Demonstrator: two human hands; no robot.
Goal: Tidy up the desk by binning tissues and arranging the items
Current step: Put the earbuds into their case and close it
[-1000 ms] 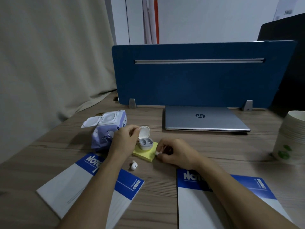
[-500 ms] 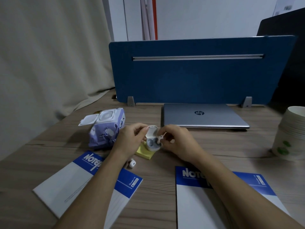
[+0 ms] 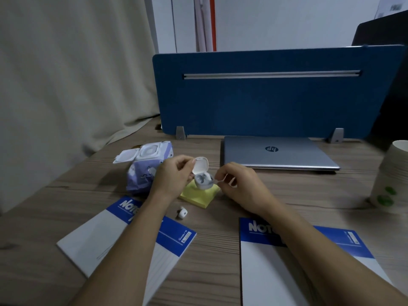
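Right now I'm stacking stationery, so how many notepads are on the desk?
2. One notepad lies at the near left, angled, under the left forearm. The other notepad lies at the near right, under the right forearm, cut off by the frame's bottom edge. None visible elsewhere.

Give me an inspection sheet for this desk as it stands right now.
Surface: wooden desk, partly covered.
Job's things: open earbud case on the yellow sticky pad; loose earbud on the desk near the pad; two notepads, one left and one right; wipes pack with its lid flipped open. No loose tissues seen.
Clutter: closed laptop; stack of paper cups at right edge.
Grippers: left hand holds the case lid; right hand pinches a small white item, likely an earbud, beside the case.
Cables: nothing seen.
Surroundings: blue divider panel, curtain at left.
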